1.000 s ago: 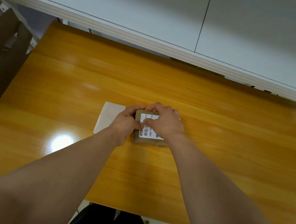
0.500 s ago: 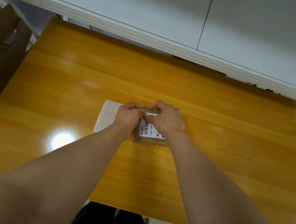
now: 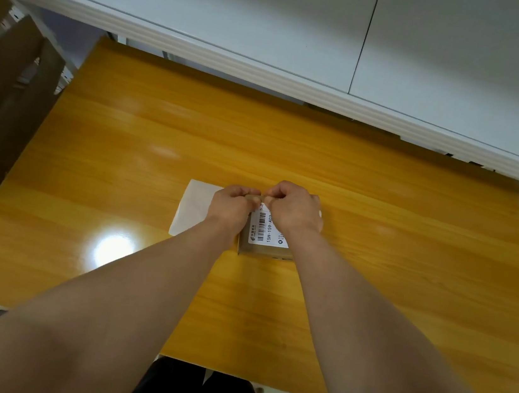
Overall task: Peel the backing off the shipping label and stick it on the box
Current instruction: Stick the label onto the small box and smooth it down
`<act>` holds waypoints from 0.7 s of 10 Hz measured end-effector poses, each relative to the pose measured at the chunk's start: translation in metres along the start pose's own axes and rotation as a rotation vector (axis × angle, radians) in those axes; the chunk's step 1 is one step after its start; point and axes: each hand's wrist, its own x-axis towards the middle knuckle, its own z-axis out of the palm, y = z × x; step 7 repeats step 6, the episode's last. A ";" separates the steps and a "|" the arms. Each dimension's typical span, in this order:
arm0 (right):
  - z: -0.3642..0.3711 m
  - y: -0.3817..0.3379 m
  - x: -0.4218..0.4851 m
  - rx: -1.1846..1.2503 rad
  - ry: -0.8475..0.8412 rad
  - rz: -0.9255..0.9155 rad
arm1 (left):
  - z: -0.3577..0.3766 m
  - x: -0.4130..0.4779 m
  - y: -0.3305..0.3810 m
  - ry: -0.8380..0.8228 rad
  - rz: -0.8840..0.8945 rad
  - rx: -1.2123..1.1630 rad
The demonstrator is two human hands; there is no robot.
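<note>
Cardboard box (image 3: 264,250) sits on the table (image 3: 409,249) with the shipping label (image 3: 265,233) stuck on its top. Your left grip (image 3: 233,207) and right grip (image 3: 297,213) both curl round the box's far edge, thumbs close together. A white sheet (image 3: 192,207) lies just left of the box, partly under your left wrist.

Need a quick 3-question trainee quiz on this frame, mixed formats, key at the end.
1. True or false: the shipping label lies on top of the cardboard box.
2. The white backing sheet lies: A) on the box; B) on the table, left of the box; C) on the floor.
3. Fill in: the left hand and right hand meet at the box's ___ edge.
Key: 1 true; 2 B; 3 far.
</note>
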 end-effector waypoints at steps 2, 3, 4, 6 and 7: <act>0.000 0.002 0.008 -0.032 -0.106 -0.020 | 0.001 0.001 0.006 -0.035 0.026 0.137; -0.005 0.003 0.008 -0.001 -0.114 -0.032 | 0.003 0.002 0.013 -0.052 0.041 0.275; -0.012 0.004 0.002 0.013 -0.121 -0.074 | 0.007 0.001 0.017 -0.063 0.037 0.375; -0.027 0.004 -0.010 0.035 -0.025 -0.115 | 0.013 -0.004 0.031 0.009 0.095 0.552; -0.027 0.004 -0.010 0.035 -0.025 -0.115 | 0.013 -0.004 0.031 0.009 0.095 0.552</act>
